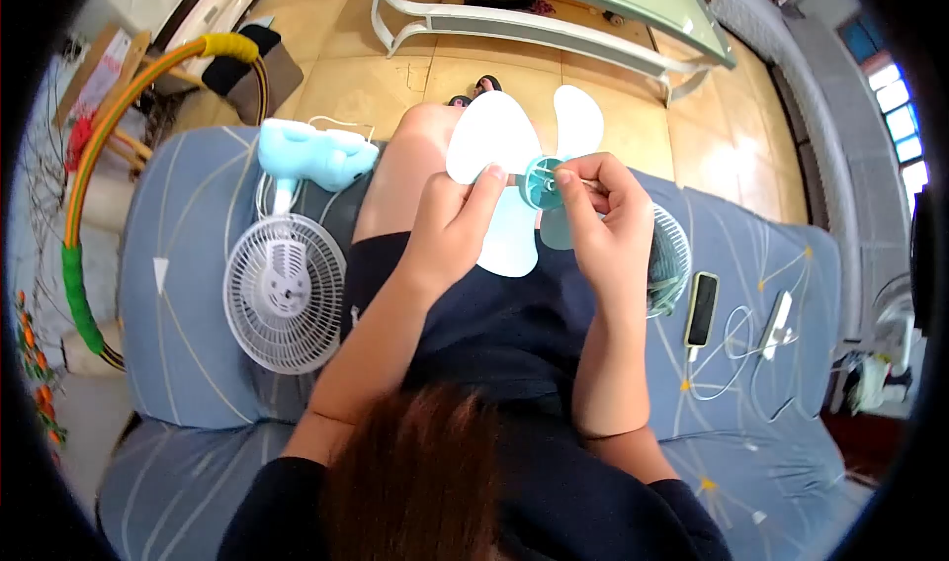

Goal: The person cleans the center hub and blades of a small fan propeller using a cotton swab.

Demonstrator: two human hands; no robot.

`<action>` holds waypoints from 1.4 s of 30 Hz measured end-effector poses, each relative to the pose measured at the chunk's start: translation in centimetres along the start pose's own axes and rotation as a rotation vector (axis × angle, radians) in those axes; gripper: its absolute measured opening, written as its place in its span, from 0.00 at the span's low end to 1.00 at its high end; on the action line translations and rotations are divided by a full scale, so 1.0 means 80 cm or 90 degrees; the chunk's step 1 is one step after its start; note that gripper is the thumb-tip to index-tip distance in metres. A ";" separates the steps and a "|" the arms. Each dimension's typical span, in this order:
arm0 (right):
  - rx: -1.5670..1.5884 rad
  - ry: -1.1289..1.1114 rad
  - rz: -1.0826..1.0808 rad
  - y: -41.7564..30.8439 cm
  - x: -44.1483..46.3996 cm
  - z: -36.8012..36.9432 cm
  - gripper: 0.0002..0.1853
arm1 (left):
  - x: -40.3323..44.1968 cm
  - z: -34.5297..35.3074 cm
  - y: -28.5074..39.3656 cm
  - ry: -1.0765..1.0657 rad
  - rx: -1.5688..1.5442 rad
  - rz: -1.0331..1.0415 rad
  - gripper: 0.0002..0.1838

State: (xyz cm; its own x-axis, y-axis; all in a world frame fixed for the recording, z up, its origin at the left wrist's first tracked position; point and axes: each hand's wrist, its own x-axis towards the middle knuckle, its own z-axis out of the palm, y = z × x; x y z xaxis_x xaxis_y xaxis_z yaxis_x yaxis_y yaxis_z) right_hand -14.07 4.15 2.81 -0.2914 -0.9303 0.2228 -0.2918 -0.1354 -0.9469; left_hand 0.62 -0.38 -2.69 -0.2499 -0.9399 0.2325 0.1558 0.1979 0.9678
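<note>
Fan blade [535,187]: held above the person's lap [474,294], between the two hands; pale blades spread around a teal hub [531,195], the hub's hollow, ribbed side visible.
Hoop [72,205]: striped, with yellow and green wrapped sections; upright at the far left, beside the sofa.
Sofa [188,324]: blue-grey cover with pale lines; the person sits on it.
Fan body [321,158]: light blue, lying on the sofa left of the person, white slotted guard [287,294] towards the viewer.
Left hand [450,220]: fingers narrow, pinching one blade near the hub.
Right hand [608,220]: fingers drawn in, thumb tip at the hub's right edge; cannot tell whether they grip it.
Green grille [669,264]: just beside the right hand, partly hidden by it.
Phone [702,309]: on the sofa, dark screen up, white cable [727,342] at its lower end.
White device [777,324]: on the sofa, right of the phone.
</note>
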 end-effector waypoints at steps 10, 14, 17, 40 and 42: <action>0.013 -0.010 0.021 0.007 0.001 -0.006 0.05 | 0.000 0.009 -0.008 0.008 0.014 0.050 0.20; 0.113 -0.065 0.076 0.007 0.005 -0.018 0.05 | 0.000 0.003 -0.007 -0.013 0.023 0.031 0.21; 0.029 -0.040 0.077 0.018 0.010 -0.026 0.05 | 0.001 0.005 -0.011 -0.017 0.021 0.019 0.21; 0.019 -0.036 0.047 0.020 0.008 -0.008 0.05 | 0.002 0.004 -0.021 -0.007 0.016 0.014 0.18; 0.056 -0.042 0.087 0.014 0.006 -0.005 0.04 | 0.003 -0.002 -0.020 -0.021 0.025 0.007 0.18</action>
State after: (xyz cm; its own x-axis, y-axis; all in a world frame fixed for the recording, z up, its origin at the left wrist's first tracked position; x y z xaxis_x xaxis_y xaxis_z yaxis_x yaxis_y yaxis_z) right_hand -14.89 3.72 1.93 -0.2610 -0.9622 0.0782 -0.1714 -0.0336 -0.9846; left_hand 0.43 -0.98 -4.15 -0.2802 -0.9281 0.2452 0.1212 0.2192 0.9681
